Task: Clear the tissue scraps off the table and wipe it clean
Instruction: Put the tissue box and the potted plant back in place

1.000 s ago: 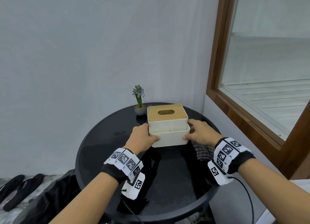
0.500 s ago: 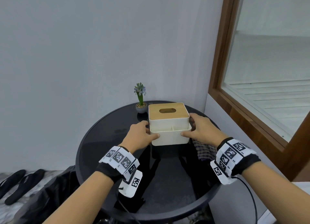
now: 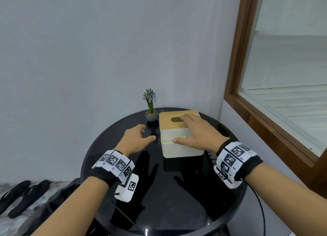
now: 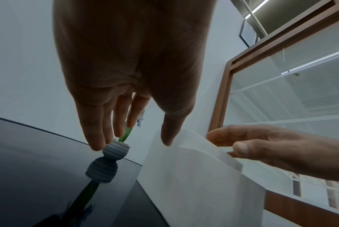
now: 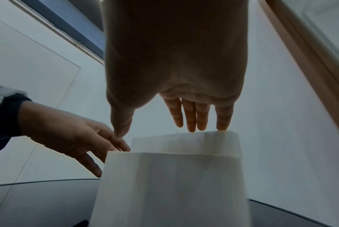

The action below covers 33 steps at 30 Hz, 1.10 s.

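Note:
A cream tissue box [image 3: 182, 149] with a wooden lid [image 3: 169, 125] stands at the back right of the round black table [image 3: 168, 200]. My right hand [image 3: 178, 129] hovers flat over the box, fingers straight by the lid's slot, thumb above the front compartment. In the right wrist view the fingertips [image 5: 192, 127] sit at the box's [image 5: 174, 184] top edge. My left hand [image 3: 148, 132] floats just left of the box, fingers relaxed and holding nothing; its fingers [image 4: 94, 138] hang near the plant pot [image 4: 116, 151]. No tissue scraps show on the tabletop.
A small potted plant [image 3: 151, 110] stands behind the left hand, next to the box. A checked cloth [image 3: 211, 155] peeks out behind my right wrist. The wall and a wooden window frame [image 3: 235, 58] close the back and right. Slippers [image 3: 21, 195] lie on the floor at left.
Both hands have let go of the tissue box's sides. The right hand rose over the lid; the left hand drew away to the left. The box now stands alone.

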Each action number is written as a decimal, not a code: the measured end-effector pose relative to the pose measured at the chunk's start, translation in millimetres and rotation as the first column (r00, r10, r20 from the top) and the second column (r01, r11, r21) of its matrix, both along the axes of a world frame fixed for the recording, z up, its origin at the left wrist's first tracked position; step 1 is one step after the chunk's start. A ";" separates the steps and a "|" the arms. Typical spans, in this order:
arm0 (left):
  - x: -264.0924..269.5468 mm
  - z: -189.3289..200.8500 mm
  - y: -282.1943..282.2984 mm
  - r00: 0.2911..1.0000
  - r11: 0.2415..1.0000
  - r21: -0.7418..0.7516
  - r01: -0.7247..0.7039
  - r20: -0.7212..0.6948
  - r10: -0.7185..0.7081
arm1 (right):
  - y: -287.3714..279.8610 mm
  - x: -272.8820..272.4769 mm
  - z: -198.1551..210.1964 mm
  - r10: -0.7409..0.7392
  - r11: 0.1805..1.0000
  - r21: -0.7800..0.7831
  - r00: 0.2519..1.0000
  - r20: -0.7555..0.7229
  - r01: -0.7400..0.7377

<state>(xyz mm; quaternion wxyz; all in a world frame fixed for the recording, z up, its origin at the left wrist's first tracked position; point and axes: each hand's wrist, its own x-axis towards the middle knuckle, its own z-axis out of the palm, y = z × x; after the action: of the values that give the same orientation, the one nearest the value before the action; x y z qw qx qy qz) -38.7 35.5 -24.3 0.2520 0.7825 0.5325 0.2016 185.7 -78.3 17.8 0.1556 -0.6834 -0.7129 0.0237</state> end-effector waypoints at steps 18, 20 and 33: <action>25.6 -16.9 119.5 0.998 0.996 -0.071 -0.046 -0.055 0.042 | 17.5 -5.7 -27.9 -0.004 0.998 -0.060 0.987 0.162 0.014; 30.0 -18.4 130.7 0.998 0.996 -0.072 -0.046 -0.046 0.043 | 16.2 -5.7 -26.4 0.002 0.998 -0.063 0.988 0.157 0.008; 44.6 -36.4 175.4 0.997 0.993 -0.108 -0.044 0.061 0.050 | 17.1 -5.1 -25.3 -0.005 0.990 -0.135 0.989 0.147 0.025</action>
<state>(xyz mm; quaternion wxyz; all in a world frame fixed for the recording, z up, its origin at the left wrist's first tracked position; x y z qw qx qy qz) 5.8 210.9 -60.7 0.3055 0.7483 0.5525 0.2035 180.6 -61.2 -7.5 0.0559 -0.6978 -0.7138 0.0213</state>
